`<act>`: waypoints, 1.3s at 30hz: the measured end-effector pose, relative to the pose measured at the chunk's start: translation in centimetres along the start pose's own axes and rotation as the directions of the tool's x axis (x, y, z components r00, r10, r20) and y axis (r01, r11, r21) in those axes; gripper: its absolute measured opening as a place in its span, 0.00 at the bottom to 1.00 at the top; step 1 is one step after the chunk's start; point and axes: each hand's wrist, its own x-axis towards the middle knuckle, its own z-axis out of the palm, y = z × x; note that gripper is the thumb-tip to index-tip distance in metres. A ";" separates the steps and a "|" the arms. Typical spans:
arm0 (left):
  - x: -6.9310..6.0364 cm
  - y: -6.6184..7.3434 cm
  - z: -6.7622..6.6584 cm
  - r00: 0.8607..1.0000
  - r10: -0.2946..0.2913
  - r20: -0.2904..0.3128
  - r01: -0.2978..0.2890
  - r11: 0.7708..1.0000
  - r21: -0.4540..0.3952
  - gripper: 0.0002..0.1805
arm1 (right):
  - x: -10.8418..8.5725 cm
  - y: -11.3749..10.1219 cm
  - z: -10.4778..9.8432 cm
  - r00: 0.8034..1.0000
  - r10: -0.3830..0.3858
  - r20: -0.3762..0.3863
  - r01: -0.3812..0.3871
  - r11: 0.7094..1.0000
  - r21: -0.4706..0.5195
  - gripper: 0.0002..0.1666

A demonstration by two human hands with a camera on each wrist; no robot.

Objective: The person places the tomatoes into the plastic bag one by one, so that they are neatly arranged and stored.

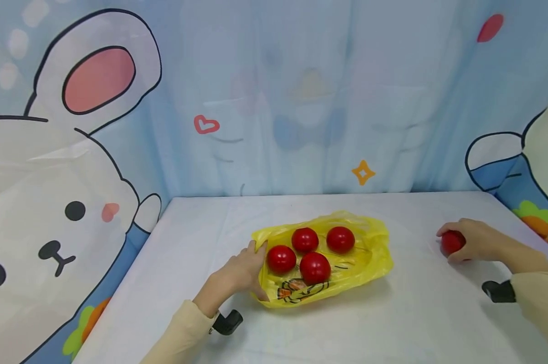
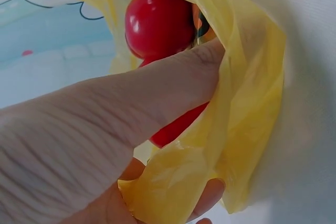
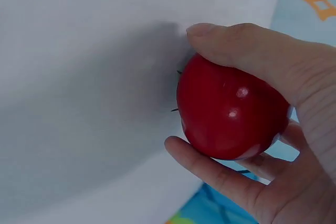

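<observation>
A yellow plastic bag (image 1: 365,253) lies spread wide on the white table, with several red tomatoes (image 1: 315,268) inside it. My left hand (image 1: 238,273) grips the bag's left edge; in the left wrist view the thumb (image 2: 173,85) reaches inside the rim while fingers (image 2: 210,198) curl outside it. Far to the right, my right hand (image 1: 478,242) holds another tomato (image 3: 231,108) between thumb and fingers. Thin dark sepal tips stick out from that tomato's table-facing side. Whether it touches the table I cannot tell.
The white table (image 1: 415,323) reaches back to a light blue curtain (image 1: 264,101) printed with cartoon animals. A black wrist camera mount (image 1: 228,322) sits by the left cuff, and another mount (image 1: 499,291) by the right cuff. Bare tabletop lies between bag and right hand.
</observation>
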 end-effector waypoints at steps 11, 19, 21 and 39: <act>-0.3 0.1 0.3 1.000 0.006 -0.008 -0.006 1.000 -0.016 0.66 | 3.6 -11.6 -4.4 0.983 -0.111 -0.145 0.109 0.994 -0.016 0.35; -0.4 0.3 0.2 1.000 0.011 -0.023 -0.012 0.999 -0.042 0.69 | 4.9 -22.2 -6.2 0.925 -0.335 -0.178 0.344 0.939 0.019 0.30; -0.4 0.3 0.1 1.000 0.010 -0.027 -0.011 0.999 -0.039 0.69 | 5.1 -24.3 -6.2 0.917 -0.359 -0.174 0.369 0.929 0.034 0.29; -0.5 0.5 -0.2 0.999 0.031 -0.037 -0.033 0.998 -0.049 0.71 | 3.6 -26.7 0.0 0.942 -0.320 0.100 0.310 0.945 0.101 0.24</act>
